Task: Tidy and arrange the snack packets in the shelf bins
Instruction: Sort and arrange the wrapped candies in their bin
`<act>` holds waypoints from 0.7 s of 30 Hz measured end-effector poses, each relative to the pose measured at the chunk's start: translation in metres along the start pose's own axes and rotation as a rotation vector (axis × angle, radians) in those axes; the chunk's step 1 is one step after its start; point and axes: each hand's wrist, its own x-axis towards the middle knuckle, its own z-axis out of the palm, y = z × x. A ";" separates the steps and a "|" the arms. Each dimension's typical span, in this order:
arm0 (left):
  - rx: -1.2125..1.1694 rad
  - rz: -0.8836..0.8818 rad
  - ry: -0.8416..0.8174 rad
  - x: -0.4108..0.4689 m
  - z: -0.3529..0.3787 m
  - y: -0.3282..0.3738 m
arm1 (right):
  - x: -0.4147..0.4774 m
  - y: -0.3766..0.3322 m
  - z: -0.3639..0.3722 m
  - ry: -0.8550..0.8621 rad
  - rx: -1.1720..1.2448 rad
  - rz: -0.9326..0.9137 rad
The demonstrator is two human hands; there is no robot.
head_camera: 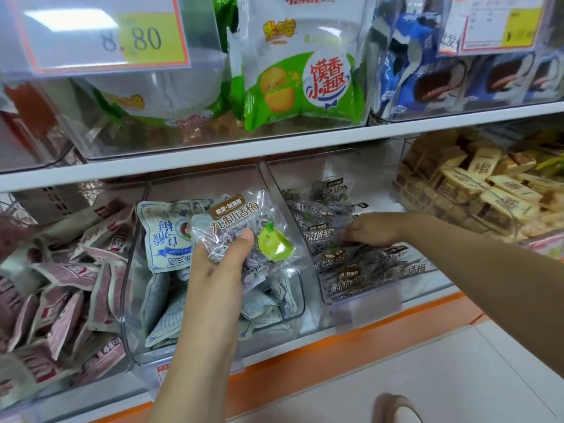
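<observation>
Plum pkt [241, 236] in L hand [216, 270] grip, long axis up-left; R hand [375, 228] state unclear.

White shelving [274, 148], orange trim [366, 340], pale floor [442, 377]

**What the Shelf View Kept Out of Sight**

The right hand [375, 228] reached into the right-hand bin [276, 178]. Its fingers [351, 234] were sunk among the plum packets [341, 257], so whether they gripped one could not be told. The left hand [213, 264] covered the lower left part of the clear packet [244, 230] it held, and its forearm hid most of an orange label [164, 371] on the shelf edge. Glare washed out the price tag [100, 35] at top left, and the top-right tag [494, 22] was too blurred to read. The pink packets [61, 285] ran off the left edge, the biscuit packets [488, 190] off the right, and a shoe [396, 406] off the bottom.
</observation>
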 end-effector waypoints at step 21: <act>0.027 0.041 0.007 -0.004 0.001 0.005 | -0.017 0.014 -0.005 0.323 -0.126 -0.066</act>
